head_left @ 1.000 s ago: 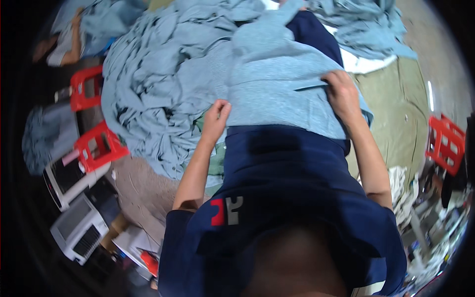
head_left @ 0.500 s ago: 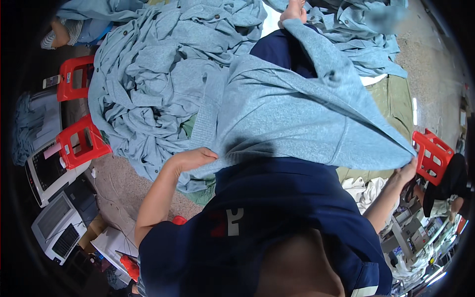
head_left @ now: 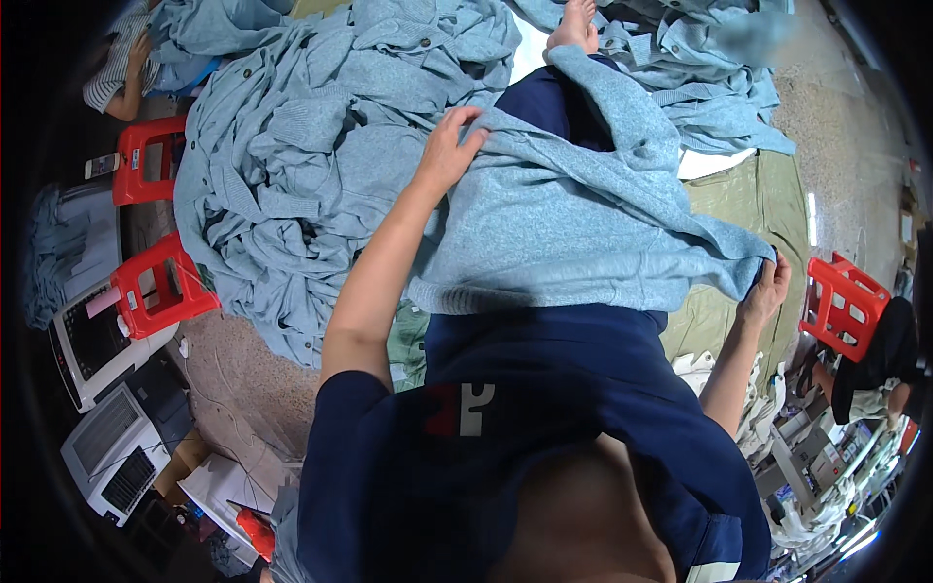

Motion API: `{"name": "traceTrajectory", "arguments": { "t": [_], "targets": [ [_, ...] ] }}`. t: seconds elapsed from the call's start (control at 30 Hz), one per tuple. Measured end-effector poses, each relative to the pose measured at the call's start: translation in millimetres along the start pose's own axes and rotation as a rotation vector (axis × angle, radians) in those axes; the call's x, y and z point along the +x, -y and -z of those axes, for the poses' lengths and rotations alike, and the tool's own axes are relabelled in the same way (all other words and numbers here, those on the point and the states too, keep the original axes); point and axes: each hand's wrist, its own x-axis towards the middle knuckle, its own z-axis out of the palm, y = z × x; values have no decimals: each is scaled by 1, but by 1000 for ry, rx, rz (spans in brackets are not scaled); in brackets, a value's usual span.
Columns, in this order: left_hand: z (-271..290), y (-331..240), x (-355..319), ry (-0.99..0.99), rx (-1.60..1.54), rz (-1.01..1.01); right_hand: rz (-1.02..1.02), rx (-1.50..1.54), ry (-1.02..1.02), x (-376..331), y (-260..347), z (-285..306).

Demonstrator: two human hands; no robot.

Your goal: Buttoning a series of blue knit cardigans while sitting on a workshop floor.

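A light blue knit cardigan (head_left: 564, 233) lies spread over my lap and legs, its ribbed hem across my thighs. At its upper left edge is my left hand (head_left: 453, 151), thumb and fingers apart, touching the fabric. My right hand (head_left: 770, 287) pinches the cardigan's right-hand end and holds it stretched out to the side. A dark patch shows in the fold by those fingers. Part of the cardigan's far side is folded over, so its full shape is hidden.
A large heap of similar blue buttoned cardigans (head_left: 292, 185) fills the left, with more (head_left: 680, 58) beyond my bare foot (head_left: 575, 27). Red stools (head_left: 160, 291) stand at left and another red stool (head_left: 844, 306) at right. Another person's arm (head_left: 126, 83) shows far left.
My left hand has let go of the near hem and moved up to the far left edge. My right hand has come slightly inward and up, and the cardigan's right side is bunched narrower.
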Motion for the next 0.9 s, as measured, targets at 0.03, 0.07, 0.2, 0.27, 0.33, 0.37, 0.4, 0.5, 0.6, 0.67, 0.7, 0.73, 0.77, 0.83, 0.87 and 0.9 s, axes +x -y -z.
{"name": "traceTrajectory", "arguments": {
  "t": [0.03,0.07,0.2,0.27,0.33,0.37,0.4,0.5,0.6,0.67,0.7,0.73,0.77,0.83,0.87,0.9],
  "targets": [
    [-4,4,1,57,-88,68,14,-12,2,1,2,1],
    [-4,9,-2,6,-106,61,26,-24,6,1,2,2],
    [26,-28,-29,-63,-111,-32,9,6,-55,-2,-8,32],
    [51,-46,-57,3,48,-152,-28,12,-87,-7,-14,42],
    [67,-64,-83,113,204,-256,-117,21,-169,-13,-25,51],
    [70,-70,-93,137,247,-294,-152,14,-178,-14,-33,53],
    [71,-72,-100,149,291,-341,-175,15,-185,-12,-39,52],
    [71,-69,-115,126,271,-271,-212,105,-236,-8,-50,52],
    [74,-47,-127,166,150,-11,-247,160,-291,-2,-55,48],
    [80,-20,-138,277,136,161,-301,172,-319,-1,-54,46],
    [80,-6,-146,276,137,163,-302,172,-318,-1,-54,46],
    [81,6,-154,303,27,272,-304,162,-323,0,-56,45],
    [80,18,-162,328,-83,382,-306,153,-327,0,-58,44],
    [75,35,-176,297,-194,484,-314,151,-309,0,-64,49],
    [74,43,-180,265,-306,580,-319,150,-293,0,-68,51],
    [75,50,-181,288,-332,636,-329,155,-275,1,-72,54]
  ]
}}
